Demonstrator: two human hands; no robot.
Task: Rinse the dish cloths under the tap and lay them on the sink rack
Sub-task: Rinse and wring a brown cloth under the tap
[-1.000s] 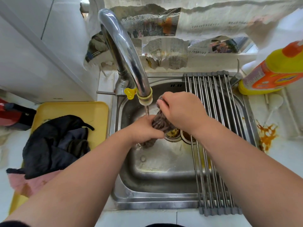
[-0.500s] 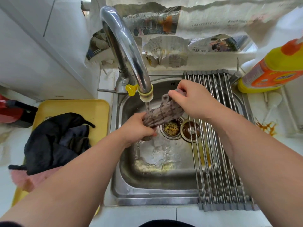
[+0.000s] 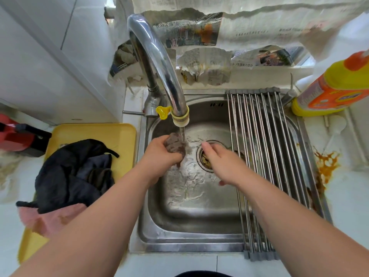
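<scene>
Water runs from the chrome tap (image 3: 159,62) into the steel sink (image 3: 199,222). My left hand (image 3: 159,154) grips a bunched brown-grey dish cloth (image 3: 175,144) directly under the stream. My right hand (image 3: 223,162) hovers over the drain just right of the cloth, fingers extended and apart, holding nothing. The roll-up metal sink rack (image 3: 265,148) lies bare over the right part of the sink. On the yellow tray (image 3: 89,132) to the left lie a dark cloth pile (image 3: 67,176) and a pink cloth (image 3: 48,218).
A yellow-orange detergent bottle (image 3: 335,86) stands at the back right, with a brown stain (image 3: 325,164) on the counter below it. A red and black object (image 3: 20,136) sits at the far left. Newspaper (image 3: 199,33) covers the back wall. A drain strainer (image 3: 207,158) holds food scraps.
My right hand has let go of the cloth and dropped over the drain. My left hand has gathered the stretched cloth into a bunch under the stream.
</scene>
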